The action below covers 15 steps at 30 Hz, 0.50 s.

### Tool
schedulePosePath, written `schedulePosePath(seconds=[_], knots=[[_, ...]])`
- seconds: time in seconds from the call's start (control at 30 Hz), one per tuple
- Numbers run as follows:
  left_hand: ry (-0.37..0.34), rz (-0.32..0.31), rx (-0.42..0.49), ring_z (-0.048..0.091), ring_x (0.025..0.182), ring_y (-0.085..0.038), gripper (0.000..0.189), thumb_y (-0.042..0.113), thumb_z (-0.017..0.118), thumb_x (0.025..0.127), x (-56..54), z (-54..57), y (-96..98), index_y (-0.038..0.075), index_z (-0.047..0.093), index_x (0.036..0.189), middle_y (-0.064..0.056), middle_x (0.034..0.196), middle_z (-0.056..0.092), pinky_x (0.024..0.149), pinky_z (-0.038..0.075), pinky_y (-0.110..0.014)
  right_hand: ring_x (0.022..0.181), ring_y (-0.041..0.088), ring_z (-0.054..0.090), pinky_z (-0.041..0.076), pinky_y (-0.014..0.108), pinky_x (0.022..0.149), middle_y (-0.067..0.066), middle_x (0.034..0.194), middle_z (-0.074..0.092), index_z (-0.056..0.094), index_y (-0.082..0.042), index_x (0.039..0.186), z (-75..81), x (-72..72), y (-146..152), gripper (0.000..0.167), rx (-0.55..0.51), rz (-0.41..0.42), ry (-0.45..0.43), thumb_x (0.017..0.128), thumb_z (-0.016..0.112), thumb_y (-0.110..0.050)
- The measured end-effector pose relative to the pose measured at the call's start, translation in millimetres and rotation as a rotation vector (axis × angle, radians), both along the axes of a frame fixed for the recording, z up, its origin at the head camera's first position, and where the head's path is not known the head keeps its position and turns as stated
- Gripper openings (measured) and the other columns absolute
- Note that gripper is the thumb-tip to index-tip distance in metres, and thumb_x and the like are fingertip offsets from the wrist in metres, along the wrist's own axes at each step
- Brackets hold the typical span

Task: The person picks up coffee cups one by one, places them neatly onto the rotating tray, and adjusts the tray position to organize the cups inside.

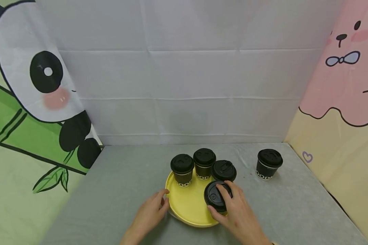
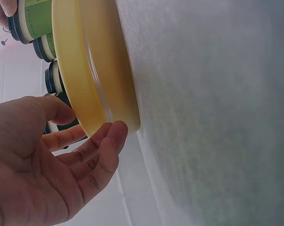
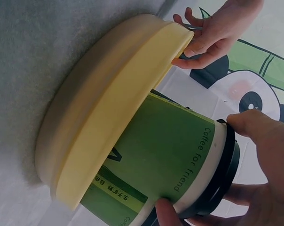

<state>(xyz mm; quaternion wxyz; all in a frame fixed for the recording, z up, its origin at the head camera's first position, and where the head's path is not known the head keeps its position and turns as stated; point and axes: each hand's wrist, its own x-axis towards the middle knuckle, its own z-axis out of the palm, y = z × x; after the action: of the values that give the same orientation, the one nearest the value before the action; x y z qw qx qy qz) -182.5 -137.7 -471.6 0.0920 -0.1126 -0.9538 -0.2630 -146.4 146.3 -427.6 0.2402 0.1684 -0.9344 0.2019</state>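
Note:
A round yellow tray [image 1: 188,207] with a raised rim stands on the grey table. My left hand [image 1: 150,214] holds its left edge; in the left wrist view the thumb lies at the rim and the fingertips touch the tray's side [image 2: 99,84]. Gripped at its black lid by my right hand [image 1: 240,214] is a paper coffee cup [image 1: 219,195] at the tray's front right. The right wrist view shows this cup's green sleeve [image 3: 165,146], its base hidden behind the rim. Other lidded cups on the tray are one at left [image 1: 182,170], one at back [image 1: 204,163] and one at right [image 1: 224,170].
Apart from the tray, another lidded coffee cup [image 1: 268,164] stands on the grey table [image 1: 125,180] at the right. A white cloth wall [image 1: 190,75] rises behind, with a printed panda cloth [image 1: 18,163] at left and a printed pink cloth [image 1: 337,92] at right.

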Motion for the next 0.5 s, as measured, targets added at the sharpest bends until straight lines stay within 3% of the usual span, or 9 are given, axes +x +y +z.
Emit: schedulePosePath(seconds=[0.5], knots=[[0.01,0.005,-0.016,0.044,0.059,-0.004,0.02,0.015,0.062,0.097,2.6,3.0,2.1,0.01,0.067,0.116,0.008,0.077,0.054,0.053,0.038,-0.024,0.122,0.039,0.053,0.053,0.054,0.088,0.019,0.139,0.05,0.061,-0.011,0.134,0.1,-0.8,-1.2,0.062,0.001,-0.002,-0.046,0.085,0.078,-0.046]])
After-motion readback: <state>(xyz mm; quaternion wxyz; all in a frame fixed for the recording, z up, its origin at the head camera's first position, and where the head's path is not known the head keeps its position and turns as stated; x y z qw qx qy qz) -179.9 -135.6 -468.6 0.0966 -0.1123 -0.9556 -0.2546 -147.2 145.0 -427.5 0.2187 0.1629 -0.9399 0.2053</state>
